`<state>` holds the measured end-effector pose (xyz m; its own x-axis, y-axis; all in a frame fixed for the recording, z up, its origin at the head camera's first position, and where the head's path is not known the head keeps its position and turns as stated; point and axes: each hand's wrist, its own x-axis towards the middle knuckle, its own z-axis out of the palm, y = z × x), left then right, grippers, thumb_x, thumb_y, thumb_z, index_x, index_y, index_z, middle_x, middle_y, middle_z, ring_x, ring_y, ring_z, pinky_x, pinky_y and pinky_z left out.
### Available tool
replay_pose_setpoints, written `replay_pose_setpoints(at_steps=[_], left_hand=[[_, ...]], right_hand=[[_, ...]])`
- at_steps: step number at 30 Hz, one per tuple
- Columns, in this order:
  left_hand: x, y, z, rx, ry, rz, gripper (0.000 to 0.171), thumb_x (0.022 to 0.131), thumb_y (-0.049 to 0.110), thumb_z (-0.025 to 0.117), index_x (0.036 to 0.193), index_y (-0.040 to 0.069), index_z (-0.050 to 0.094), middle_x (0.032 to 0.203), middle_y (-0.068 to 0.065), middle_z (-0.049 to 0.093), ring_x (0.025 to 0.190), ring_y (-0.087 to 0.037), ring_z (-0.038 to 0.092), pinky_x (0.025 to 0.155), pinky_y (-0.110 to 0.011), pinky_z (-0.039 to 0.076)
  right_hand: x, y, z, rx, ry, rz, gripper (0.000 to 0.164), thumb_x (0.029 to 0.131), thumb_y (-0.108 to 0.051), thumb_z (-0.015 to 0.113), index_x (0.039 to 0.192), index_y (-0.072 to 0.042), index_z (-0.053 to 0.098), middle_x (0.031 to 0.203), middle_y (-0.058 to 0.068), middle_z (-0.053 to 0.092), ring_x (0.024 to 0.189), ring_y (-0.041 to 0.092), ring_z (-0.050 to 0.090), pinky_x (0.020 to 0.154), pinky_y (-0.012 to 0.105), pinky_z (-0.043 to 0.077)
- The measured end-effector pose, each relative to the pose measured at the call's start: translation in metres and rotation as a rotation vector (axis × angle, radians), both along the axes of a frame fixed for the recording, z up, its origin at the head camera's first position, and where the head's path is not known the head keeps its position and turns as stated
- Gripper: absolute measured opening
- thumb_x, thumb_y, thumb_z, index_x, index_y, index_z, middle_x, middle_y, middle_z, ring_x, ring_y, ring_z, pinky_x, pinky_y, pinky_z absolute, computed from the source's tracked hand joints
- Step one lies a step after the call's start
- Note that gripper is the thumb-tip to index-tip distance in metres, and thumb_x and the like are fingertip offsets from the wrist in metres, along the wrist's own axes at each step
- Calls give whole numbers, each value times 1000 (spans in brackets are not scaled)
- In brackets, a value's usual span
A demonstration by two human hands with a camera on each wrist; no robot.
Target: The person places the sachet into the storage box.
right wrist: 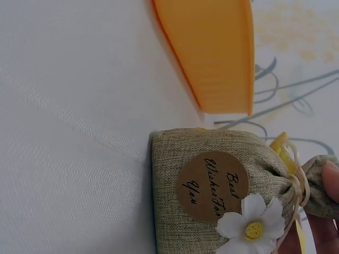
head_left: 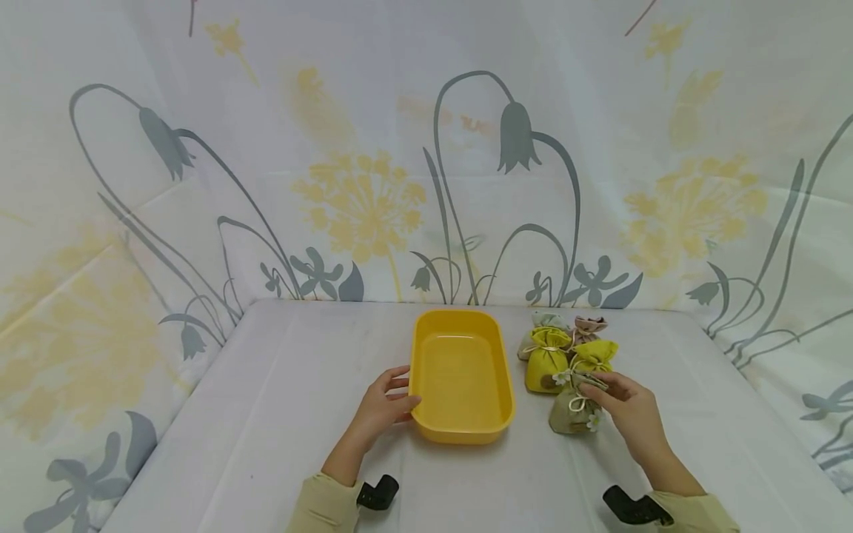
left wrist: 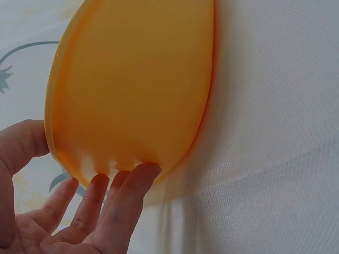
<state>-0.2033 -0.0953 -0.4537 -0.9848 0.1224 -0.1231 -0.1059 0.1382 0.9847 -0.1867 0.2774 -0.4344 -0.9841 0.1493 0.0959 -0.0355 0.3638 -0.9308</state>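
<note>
From the head view, your right hand (head_left: pixel 629 407) is the nearer one to the sack (head_left: pixel 569 414): its fingers come in from the right and pinch the neck, so the body hangs or stands below and to the left of them. The sack is neck up, in front of the other sacks (head_left: pixel 546 366). The tray (head_left: pixel 461 434) lies to its left on the surface (head_left: pixel 300 385), apart from it, long axis running away from you. Your left hand (head_left: pixel 386 400) is at the tray's far side from the sack.

In the left wrist view, your thumb laps the tray's rim while the other fingers, slightly parted, bend against the outer wall.

In the right wrist view, your fingers are at the neck, just above the cord (right wrist: pixel 299 185). The label (right wrist: pixel 212 186) and flower (right wrist: pixel 253 228) face the camera. You cannot tell whether the base touches the surface.
</note>
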Motion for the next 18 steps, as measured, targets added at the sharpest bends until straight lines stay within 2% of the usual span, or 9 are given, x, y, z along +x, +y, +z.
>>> replay_pose_setpoints(at_steps=[8, 14, 18], left_hand=[[1, -1, -1, 12, -6, 3, 61, 83, 9, 68, 137, 3, 41, 126, -21, 48, 105, -32, 57, 73, -36, 55], [1, 0, -2, 3, -3, 6, 60, 83, 10, 68, 137, 4, 42, 126, -20, 49, 104, -32, 57, 73, -35, 55], [-1, 0, -2, 5, -8, 8, 60, 83, 11, 69, 137, 6, 42, 125, -19, 49, 104, -31, 57, 73, -35, 55]], right_hand=[[1, -1, 8, -36, -41, 7, 48, 83, -30, 70, 115, 4, 61, 93, -24, 59, 85, -5, 57, 72, 16, 49], [0, -6, 14, -78, -7, 26, 44, 84, -23, 70, 114, 7, 60, 91, -21, 61, 83, -2, 59, 71, 18, 50], [-1, -12, 21, -58, 22, 30, 43, 85, -22, 69, 113, 8, 59, 89, -19, 62, 82, -1, 60, 71, 19, 51]])
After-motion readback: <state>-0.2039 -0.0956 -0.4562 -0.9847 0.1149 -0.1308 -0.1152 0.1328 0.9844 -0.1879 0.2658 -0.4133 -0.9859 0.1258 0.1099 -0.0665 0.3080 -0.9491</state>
